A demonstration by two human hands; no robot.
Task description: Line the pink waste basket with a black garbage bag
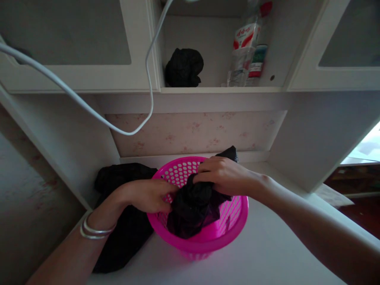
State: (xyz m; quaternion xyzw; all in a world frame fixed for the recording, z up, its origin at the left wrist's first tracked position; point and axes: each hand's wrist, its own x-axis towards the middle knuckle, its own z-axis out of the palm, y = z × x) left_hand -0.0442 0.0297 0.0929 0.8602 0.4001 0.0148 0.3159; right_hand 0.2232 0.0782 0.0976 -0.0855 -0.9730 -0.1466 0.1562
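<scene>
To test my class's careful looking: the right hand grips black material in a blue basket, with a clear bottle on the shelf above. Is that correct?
One mistake: the basket is pink, not blue, as the head view shows. The right hand grips black material in it, and the clear bottle is on the shelf above.

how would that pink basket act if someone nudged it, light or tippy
The pink basket is probably light, its sides being full of holes. A push high up might tip it, since it narrows toward its base. It may slide on the smooth-looking white surface.
</scene>
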